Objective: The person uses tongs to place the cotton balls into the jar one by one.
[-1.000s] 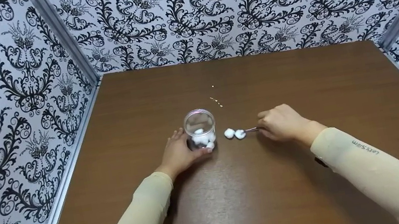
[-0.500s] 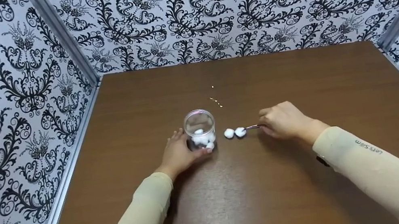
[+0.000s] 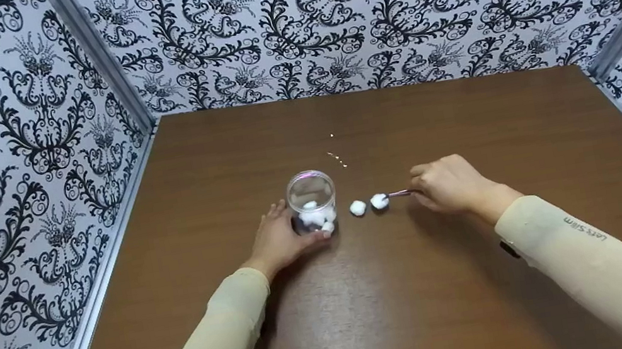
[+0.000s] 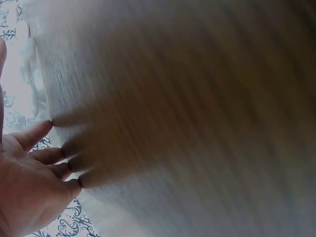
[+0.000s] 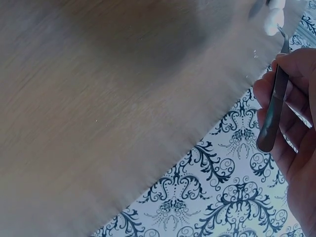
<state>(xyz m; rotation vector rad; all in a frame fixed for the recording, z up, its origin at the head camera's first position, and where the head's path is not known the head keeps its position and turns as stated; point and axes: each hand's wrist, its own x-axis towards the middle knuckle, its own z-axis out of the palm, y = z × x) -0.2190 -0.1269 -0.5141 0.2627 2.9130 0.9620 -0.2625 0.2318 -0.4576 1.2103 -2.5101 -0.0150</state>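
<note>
In the head view my left hand [image 3: 279,241] holds a clear jar [image 3: 311,190] from its left side, thumb along the front. White cotton balls [image 3: 313,217] lie in the bottom of the open jar. My right hand [image 3: 450,185] pinches a pair of tweezers [image 3: 399,193], whose tips are at a cotton ball [image 3: 380,201] right of the jar. Between that one and the jar sits another cotton ball [image 3: 358,208]. The right wrist view shows the metal tweezers [image 5: 274,108] with bent tips against white cotton [image 5: 273,20]. The left wrist view shows my left fingers but not the jar.
Small pale crumbs [image 3: 337,159] are scattered on the brown wooden table [image 3: 469,127] behind the jar. Patterned black-and-white walls [image 3: 347,14] rise at the table's back and sides, with metal posts [image 3: 102,61] at the corners.
My right hand has shifted right and slightly away, and the cotton ball at the tweezer tips moved with it, widening its gap from the other ball. The left hand and jar stay put.
</note>
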